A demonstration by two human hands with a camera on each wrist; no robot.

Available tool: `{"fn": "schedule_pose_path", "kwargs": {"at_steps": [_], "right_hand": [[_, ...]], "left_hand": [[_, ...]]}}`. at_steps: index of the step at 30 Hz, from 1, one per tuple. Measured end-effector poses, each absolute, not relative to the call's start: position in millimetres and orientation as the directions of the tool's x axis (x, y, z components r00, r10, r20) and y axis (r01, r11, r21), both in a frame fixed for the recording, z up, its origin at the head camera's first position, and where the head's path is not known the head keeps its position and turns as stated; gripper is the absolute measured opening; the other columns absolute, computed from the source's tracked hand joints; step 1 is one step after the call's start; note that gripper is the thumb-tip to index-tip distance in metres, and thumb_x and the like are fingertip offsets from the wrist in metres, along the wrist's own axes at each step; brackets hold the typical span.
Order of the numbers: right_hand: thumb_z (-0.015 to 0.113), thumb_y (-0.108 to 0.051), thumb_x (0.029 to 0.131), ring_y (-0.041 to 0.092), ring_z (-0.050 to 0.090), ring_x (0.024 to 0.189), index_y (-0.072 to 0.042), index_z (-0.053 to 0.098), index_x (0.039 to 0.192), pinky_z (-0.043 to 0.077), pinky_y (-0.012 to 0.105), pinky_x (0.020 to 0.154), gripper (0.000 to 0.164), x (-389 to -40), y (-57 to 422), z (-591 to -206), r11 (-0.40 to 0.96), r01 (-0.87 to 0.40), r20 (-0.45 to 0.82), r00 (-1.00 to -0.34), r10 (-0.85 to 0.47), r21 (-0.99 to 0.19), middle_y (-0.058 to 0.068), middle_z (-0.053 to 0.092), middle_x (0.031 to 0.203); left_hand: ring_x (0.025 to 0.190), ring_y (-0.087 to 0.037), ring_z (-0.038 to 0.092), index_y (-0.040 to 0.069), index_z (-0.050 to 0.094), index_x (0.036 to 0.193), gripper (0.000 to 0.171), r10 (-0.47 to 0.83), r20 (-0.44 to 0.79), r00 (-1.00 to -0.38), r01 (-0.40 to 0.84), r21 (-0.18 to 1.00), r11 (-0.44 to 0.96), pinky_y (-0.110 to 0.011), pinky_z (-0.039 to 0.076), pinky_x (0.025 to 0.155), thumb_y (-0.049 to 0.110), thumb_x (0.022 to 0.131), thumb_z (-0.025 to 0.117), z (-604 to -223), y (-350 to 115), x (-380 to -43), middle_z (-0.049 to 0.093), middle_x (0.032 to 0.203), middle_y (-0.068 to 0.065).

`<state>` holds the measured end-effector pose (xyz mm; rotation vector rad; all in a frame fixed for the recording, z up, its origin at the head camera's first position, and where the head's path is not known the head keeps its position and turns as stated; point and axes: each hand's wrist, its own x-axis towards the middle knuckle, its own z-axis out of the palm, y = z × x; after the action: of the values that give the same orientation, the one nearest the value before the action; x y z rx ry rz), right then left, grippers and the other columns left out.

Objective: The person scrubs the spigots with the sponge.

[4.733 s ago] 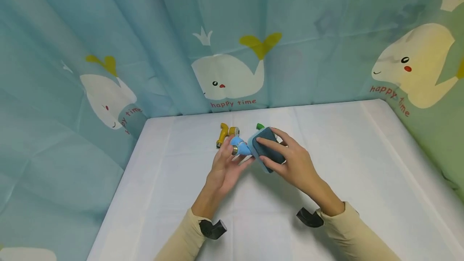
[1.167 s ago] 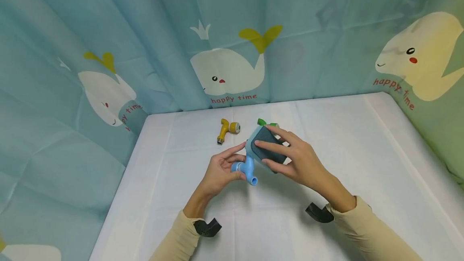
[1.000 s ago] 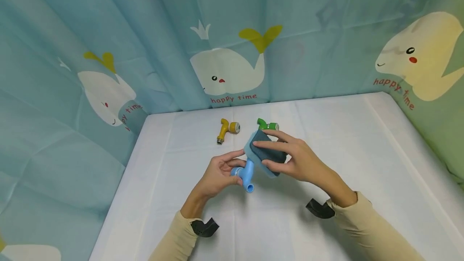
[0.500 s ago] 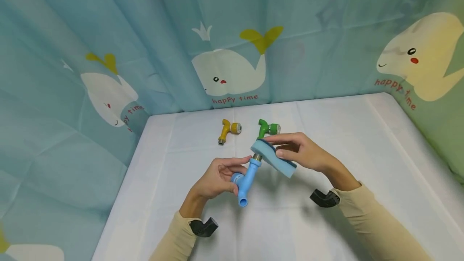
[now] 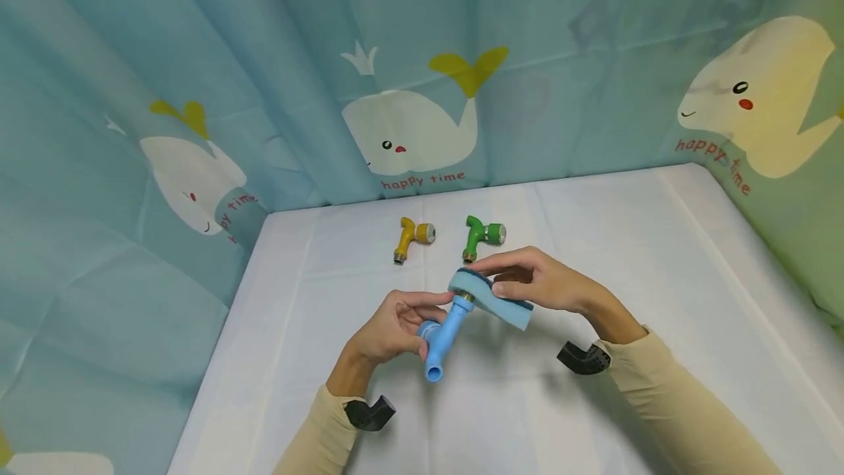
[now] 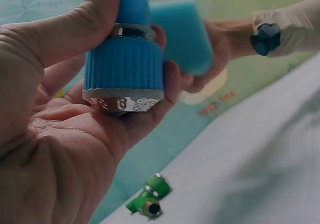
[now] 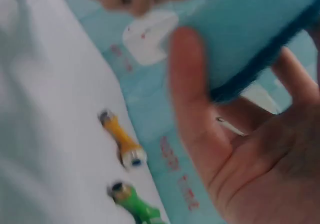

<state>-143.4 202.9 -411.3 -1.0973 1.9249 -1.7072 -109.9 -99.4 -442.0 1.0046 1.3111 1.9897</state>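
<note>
1. One blue tap (image 5: 445,336), one yellow tap (image 5: 406,237) and one green tap (image 5: 475,234) are seen: three.
2. One sponge (image 5: 497,302) is seen.
3. One left hand (image 5: 390,328) and one right hand (image 5: 554,281) are seen: two.
4. Two sleeves (image 5: 679,391) and two wrist cameras (image 5: 583,358) are shown.
5. Three whale faces (image 5: 395,156) are shown.
6. One table (image 5: 593,240) is seen.

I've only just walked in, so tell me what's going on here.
A person's left hand holds a blue tap above a white-covered table. The right hand grips a light-blue sponge with a darker layer, held at the tap's metal end. A yellow tap and a green tap lie side by side farther back, untouched by either hand.
</note>
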Motion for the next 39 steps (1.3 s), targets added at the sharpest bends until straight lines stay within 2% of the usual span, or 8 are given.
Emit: {"fn": "schedule_pose_path", "kwargs": {"at_steps": [5, 10, 12, 17, 21, 25, 31, 39], "right_hand": [[0.062, -0.003, 0.100, 0.024, 0.066, 0.102, -0.004, 0.063, 0.140, 0.058, 0.034, 0.078, 0.040, -144.1, 202.3, -405.1, -0.032, -0.352, 0.260, -0.624, -0.736, -0.936, 0.005, 0.067, 0.132], [0.068, -0.006, 0.098, 0.021, 0.065, 0.097, -0.017, 0.067, 0.138, 0.059, 0.034, 0.070, 0.042, -142.3, 204.0, -396.5, 0.099, -0.430, 0.232, -0.651, -0.723, -0.897, 0.004, 0.067, 0.132], [0.072, -0.009, 0.096, 0.021, 0.065, 0.100, -0.022, 0.069, 0.135, 0.059, 0.033, 0.065, 0.042, -139.6, 206.0, -391.6, 0.170, -0.474, 0.234, -0.677, -0.697, -0.864, 0.003, 0.065, 0.135], [0.077, -0.021, 0.093, 0.024, 0.061, 0.121, -0.028, 0.071, 0.134, 0.059, 0.037, 0.081, 0.042, -131.7, 199.5, -381.3, 0.332, -0.640, 0.305, -0.678, -0.669, -0.693, 0.005, 0.059, 0.143], [0.080, -0.019, 0.089, 0.030, 0.062, 0.121, -0.024, 0.072, 0.132, 0.058, 0.046, 0.087, 0.044, -126.6, 192.0, -380.5, 0.380, -0.701, 0.416, -0.684, -0.600, -0.604, 0.009, 0.058, 0.143], [0.079, -0.016, 0.089, 0.034, 0.062, 0.122, -0.020, 0.070, 0.134, 0.060, 0.045, 0.084, 0.046, -124.6, 183.2, -388.5, 0.350, -0.683, 0.454, -0.705, -0.546, -0.641, 0.013, 0.059, 0.143], [0.074, -0.001, 0.092, 0.022, 0.068, 0.096, -0.011, 0.061, 0.141, 0.062, 0.033, 0.070, 0.052, -117.6, 168.4, -413.6, 0.178, -0.554, 0.459, -0.799, -0.387, -0.814, 0.013, 0.061, 0.138], [0.078, 0.009, 0.084, 0.027, 0.061, 0.111, -0.008, 0.060, 0.138, 0.063, 0.036, 0.079, 0.059, -109.5, 148.9, -432.8, 0.143, -0.596, 0.568, -0.800, -0.193, -0.790, 0.011, 0.046, 0.154]], "left_hand": [[0.108, -0.010, 0.069, 0.021, 0.063, 0.142, 0.063, 0.779, 0.269, -0.567, -0.041, 0.935, -0.352, -0.025, 0.057, 0.092, 0.026, 0.083, 0.086, -442.2, -101.1, -110.9, 0.074, 0.119, 0.001], [0.105, -0.011, 0.070, 0.019, 0.061, 0.143, 0.066, 0.779, 0.231, -0.583, -0.023, 0.954, -0.300, -0.026, 0.057, 0.089, 0.025, 0.083, 0.087, -441.3, -105.7, -111.7, 0.075, 0.117, 0.000], [0.104, -0.012, 0.070, 0.010, 0.057, 0.147, 0.072, 0.773, 0.212, -0.599, -0.012, 0.962, -0.272, -0.026, 0.058, 0.088, 0.023, 0.083, 0.087, -441.0, -108.2, -112.2, 0.075, 0.116, -0.001], [0.106, -0.014, 0.071, -0.021, 0.043, 0.141, 0.086, 0.727, 0.232, -0.646, 0.014, 0.956, -0.293, -0.025, 0.058, 0.086, 0.023, 0.083, 0.087, -440.8, -112.5, -113.8, 0.075, 0.117, -0.004], [0.105, -0.013, 0.071, -0.010, 0.047, 0.147, 0.078, 0.702, 0.239, -0.671, -0.028, 0.938, -0.346, -0.025, 0.058, 0.087, 0.020, 0.085, 0.085, -443.4, -112.6, -112.6, 0.074, 0.118, -0.004], [0.099, -0.017, 0.074, 0.005, 0.053, 0.149, 0.068, 0.693, 0.280, -0.664, -0.080, 0.895, -0.438, -0.028, 0.059, 0.086, 0.019, 0.088, 0.081, -446.9, -112.1, -112.5, 0.074, 0.119, -0.008], [0.099, -0.018, 0.074, 0.009, 0.051, 0.151, 0.065, 0.700, 0.318, -0.640, -0.137, 0.849, -0.511, -0.031, 0.058, 0.092, 0.021, 0.093, 0.076, -451.4, -108.9, -112.0, 0.072, 0.122, -0.009], [0.097, -0.017, 0.071, 0.010, 0.051, 0.152, 0.066, 0.669, 0.323, -0.669, -0.236, 0.761, -0.604, -0.034, 0.058, 0.092, 0.021, 0.093, 0.077, -451.6, -102.1, -106.5, 0.073, 0.112, -0.010]]}}
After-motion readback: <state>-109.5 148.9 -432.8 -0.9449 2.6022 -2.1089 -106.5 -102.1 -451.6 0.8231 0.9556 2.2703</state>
